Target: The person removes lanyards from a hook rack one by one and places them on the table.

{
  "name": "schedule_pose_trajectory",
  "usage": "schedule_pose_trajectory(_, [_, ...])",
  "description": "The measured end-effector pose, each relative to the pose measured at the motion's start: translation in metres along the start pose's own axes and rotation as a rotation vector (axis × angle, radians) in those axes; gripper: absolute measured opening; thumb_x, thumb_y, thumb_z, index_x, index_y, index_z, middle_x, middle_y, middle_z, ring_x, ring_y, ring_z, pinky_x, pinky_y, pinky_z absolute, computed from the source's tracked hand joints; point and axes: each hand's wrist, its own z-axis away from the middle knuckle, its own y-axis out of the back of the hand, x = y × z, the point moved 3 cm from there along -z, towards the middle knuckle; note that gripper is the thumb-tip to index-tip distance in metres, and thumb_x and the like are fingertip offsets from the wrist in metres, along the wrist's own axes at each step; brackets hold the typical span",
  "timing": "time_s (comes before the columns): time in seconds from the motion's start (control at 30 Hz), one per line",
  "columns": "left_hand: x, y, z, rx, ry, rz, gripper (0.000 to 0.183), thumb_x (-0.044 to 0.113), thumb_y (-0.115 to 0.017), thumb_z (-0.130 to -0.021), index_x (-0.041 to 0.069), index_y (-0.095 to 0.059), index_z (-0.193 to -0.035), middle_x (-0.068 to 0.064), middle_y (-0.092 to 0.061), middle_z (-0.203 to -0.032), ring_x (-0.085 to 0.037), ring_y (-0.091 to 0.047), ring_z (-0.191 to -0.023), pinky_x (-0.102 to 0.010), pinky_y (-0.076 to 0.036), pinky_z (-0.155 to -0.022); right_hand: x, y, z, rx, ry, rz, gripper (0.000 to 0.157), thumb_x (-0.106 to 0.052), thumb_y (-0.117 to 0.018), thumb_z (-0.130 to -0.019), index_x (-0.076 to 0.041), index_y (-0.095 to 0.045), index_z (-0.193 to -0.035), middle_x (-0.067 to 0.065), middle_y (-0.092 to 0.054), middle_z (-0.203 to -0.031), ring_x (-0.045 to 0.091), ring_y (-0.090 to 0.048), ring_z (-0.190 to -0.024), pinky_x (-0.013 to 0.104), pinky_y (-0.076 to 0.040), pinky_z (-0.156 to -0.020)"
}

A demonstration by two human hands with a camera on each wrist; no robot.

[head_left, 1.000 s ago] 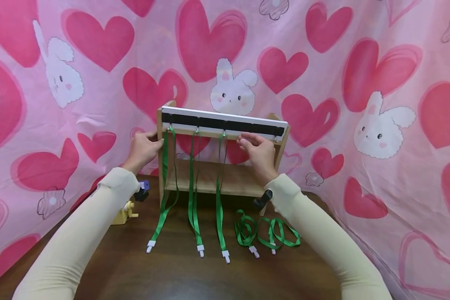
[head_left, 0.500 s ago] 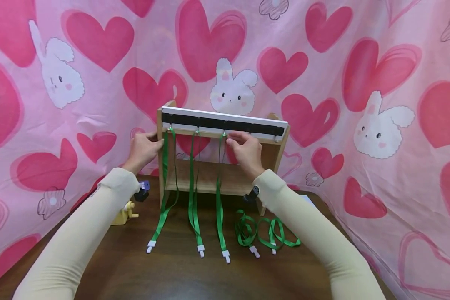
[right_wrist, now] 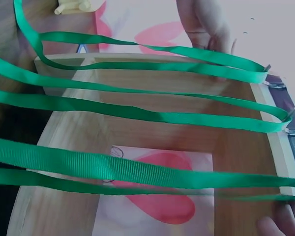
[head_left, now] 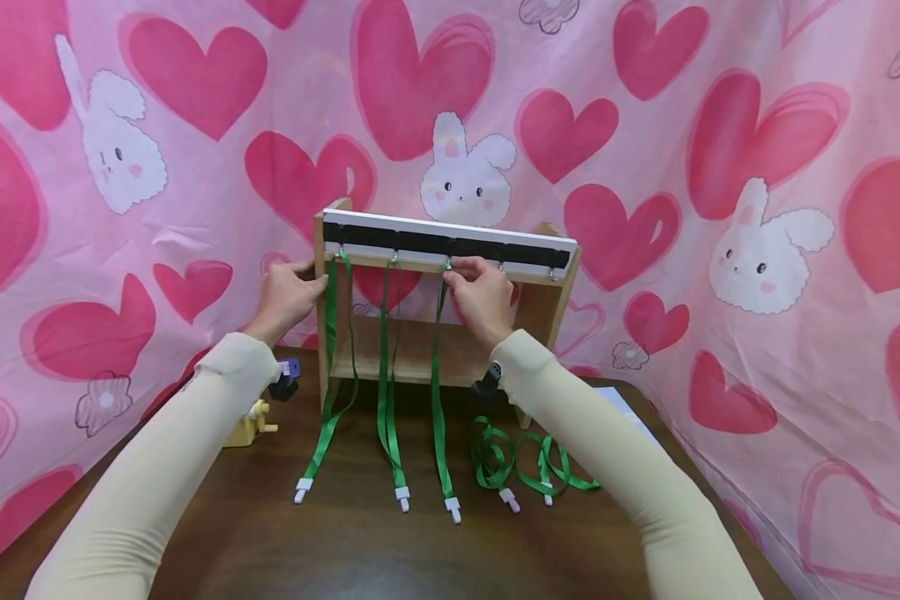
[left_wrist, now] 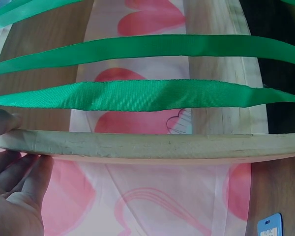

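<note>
My left hand grips the left side panel of a small wooden rack, thumb on one face and fingers on the other. Along the rack's top runs a white and black hook strip. Three green lanyards hang from its hooks: the left lanyard, the middle lanyard and the third lanyard. My right hand pinches the third lanyard at its top, just under its hook; in the right wrist view the fingertips are partly cut off at the edge.
Two more green lanyards, one coiled and one loosely looped, lie on the brown table at right. A yellow object with a crank and a blue tag are left of the rack. Pink printed cloth hangs behind.
My right hand has moved left along the hook strip, from the right-hand hooks to the third lanyard's top, and now pinches it. The left hand has stayed on the side panel.
</note>
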Motion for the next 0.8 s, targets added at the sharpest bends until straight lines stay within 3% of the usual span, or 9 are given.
schedule_pose_trajectory(0.17, [0.003,0.001,0.001,0.007,-0.010,-0.007,0.054,0.033,-0.071,-0.095,0.008,-0.057,-0.141,-0.022,-0.068,-0.129,-0.035,-0.071,-0.111,-0.047,-0.060,-0.091,0.001,-0.004,0.000,0.027,-0.033,-0.002,0.015,-0.026,-0.072,-0.092,-0.017,-0.077,-0.103,0.000,-0.081,-0.096,0.013,-0.071,-0.089,0.026,-0.051,-0.071])
schedule_pose_trajectory(0.37, [0.002,-0.001,0.003,-0.014,0.006,-0.005,0.054,0.031,-0.070,-0.096,0.008,-0.056,-0.142,-0.022,-0.068,-0.131,-0.034,-0.071,-0.112,-0.048,-0.060,-0.092,0.007,-0.001,0.001,0.013,-0.091,-0.030,0.014,-0.027,-0.072,-0.093,-0.017,-0.079,-0.098,0.001,-0.081,-0.094,0.013,-0.074,-0.081,0.023,-0.054,-0.067])
schedule_pose_trajectory(0.5, [0.002,-0.002,0.003,-0.010,0.016,-0.002,0.054,0.032,-0.070,-0.095,0.008,-0.057,-0.142,-0.021,-0.068,-0.130,-0.033,-0.071,-0.111,-0.047,-0.060,-0.092,0.008,0.002,0.000,0.007,-0.093,-0.065,0.013,-0.026,-0.073,-0.093,-0.018,-0.080,-0.099,0.001,-0.081,-0.094,0.011,-0.076,-0.080,0.020,-0.055,-0.071])
schedule_pose_trajectory(0.8, [0.002,0.001,0.003,-0.014,0.010,0.027,0.057,0.036,-0.071,-0.094,0.010,-0.056,-0.143,-0.020,-0.068,-0.132,-0.031,-0.070,-0.113,-0.046,-0.060,-0.093,0.004,0.008,-0.002,-0.007,-0.070,-0.120,0.014,-0.026,-0.068,-0.096,-0.025,-0.081,-0.102,-0.002,-0.081,-0.091,0.008,-0.076,-0.082,0.027,-0.059,-0.083])
